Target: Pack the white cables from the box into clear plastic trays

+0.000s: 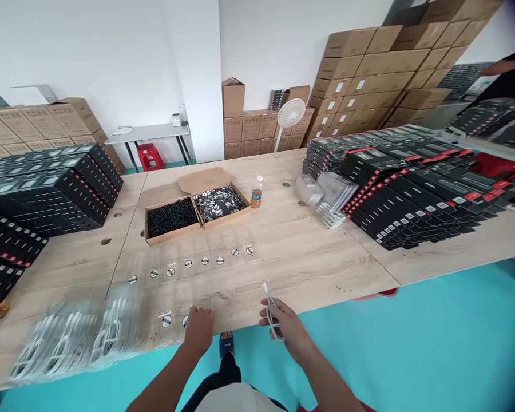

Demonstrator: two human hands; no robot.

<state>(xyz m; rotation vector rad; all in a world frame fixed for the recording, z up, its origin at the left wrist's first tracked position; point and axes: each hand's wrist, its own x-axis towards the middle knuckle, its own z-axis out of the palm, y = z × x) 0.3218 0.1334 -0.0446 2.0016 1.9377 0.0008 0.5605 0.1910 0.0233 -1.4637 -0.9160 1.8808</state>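
In my right hand (286, 327) is a coiled white cable (270, 313), its pale plug end pointing up over the table's front edge. My left hand (201, 331) is closed, fingers curled, over a clear plastic sleeve with a round black-and-white label (185, 321); whatever the fingertips grip is hidden. To its left lies another labelled clear sleeve (166, 321). Beyond them, a row of similar clear sleeves (205, 261) runs across the wooden table (309, 257). Packed white cables in clear plastic (114, 332) stand in several rows at the front left.
Open cartons hold small black pieces (171, 217) and black-and-silver packets (220, 203). A drink bottle (256, 193) stands beside them. Black boxes are stacked at left (77, 189) and right (412, 200), with clear-packed cables (329, 197) near the right stack. Another person (508, 74) is at far right.
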